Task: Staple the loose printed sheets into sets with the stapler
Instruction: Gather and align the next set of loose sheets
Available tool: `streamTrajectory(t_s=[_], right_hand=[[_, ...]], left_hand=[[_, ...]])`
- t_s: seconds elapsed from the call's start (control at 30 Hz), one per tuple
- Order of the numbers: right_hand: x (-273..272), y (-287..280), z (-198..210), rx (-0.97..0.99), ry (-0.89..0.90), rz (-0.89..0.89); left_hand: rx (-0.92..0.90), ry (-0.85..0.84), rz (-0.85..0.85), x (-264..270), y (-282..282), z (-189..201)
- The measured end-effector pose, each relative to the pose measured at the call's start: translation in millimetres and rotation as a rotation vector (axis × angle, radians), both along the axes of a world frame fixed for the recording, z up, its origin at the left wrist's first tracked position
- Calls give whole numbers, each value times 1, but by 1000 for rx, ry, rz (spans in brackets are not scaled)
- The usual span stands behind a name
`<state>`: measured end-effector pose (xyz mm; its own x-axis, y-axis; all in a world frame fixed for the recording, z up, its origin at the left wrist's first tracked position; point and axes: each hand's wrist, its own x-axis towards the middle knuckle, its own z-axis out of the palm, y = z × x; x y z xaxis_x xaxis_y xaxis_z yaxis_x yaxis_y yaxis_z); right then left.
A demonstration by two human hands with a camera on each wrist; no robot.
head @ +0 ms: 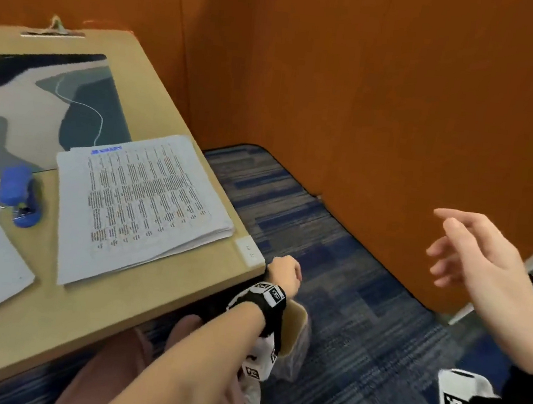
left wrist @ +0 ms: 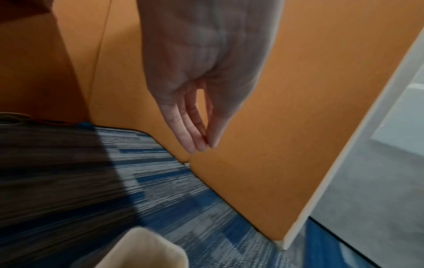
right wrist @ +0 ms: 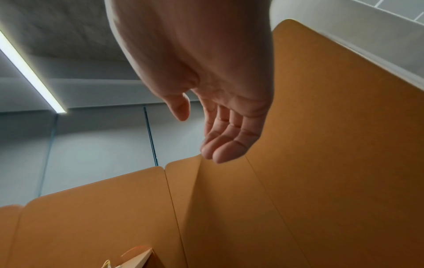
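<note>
Head view, left hand [head: 284, 277] and right hand [head: 474, 258] empty, fingers relaxed, off table [head: 134, 299], stapler [head: 20, 195] untouched

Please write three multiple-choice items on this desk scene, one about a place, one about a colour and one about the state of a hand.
1. Where does the stapler lie?
A. On the desk, left of the stack of printed sheets
B. On top of the stack
C. On the carpet

2. What colour is the stapler?
A. Red
B. Blue
C. Black

3. How is the right hand?
A. Gripping the stapler
B. Pressing on the sheets
C. Open in the air, off the desk, holding nothing

Answers:
1 A, since the head view shows it on the desk surface just left of the stack.
2 B, since its body is plainly blue.
3 C, since the head and right wrist views show relaxed, spread fingers over the carpet with nothing in them.
</note>
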<state>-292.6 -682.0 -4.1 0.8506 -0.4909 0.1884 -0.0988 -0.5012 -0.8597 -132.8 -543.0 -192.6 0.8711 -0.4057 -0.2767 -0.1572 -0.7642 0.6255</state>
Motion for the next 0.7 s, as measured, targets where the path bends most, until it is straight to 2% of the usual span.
streamTrajectory(t_s=[0.2, 0.4, 0.57, 0.63, 0.7], right_hand=[[-23, -16, -22, 86, -32, -7], [-30, -11, -18, 111, -27, 39], [-7, 11, 11, 120, -69, 58], [10, 27, 27, 81, -100, 91], [30, 51, 43, 57, -136, 142]], left_hand=[[57, 36, 27, 26, -16, -22], [36, -4, 37, 19, -20, -13], [-98, -30, -184, -31, -15, 34], [-184, -74, -276, -57, 1, 65], [-289, -170, -276, -78, 31, 104]])
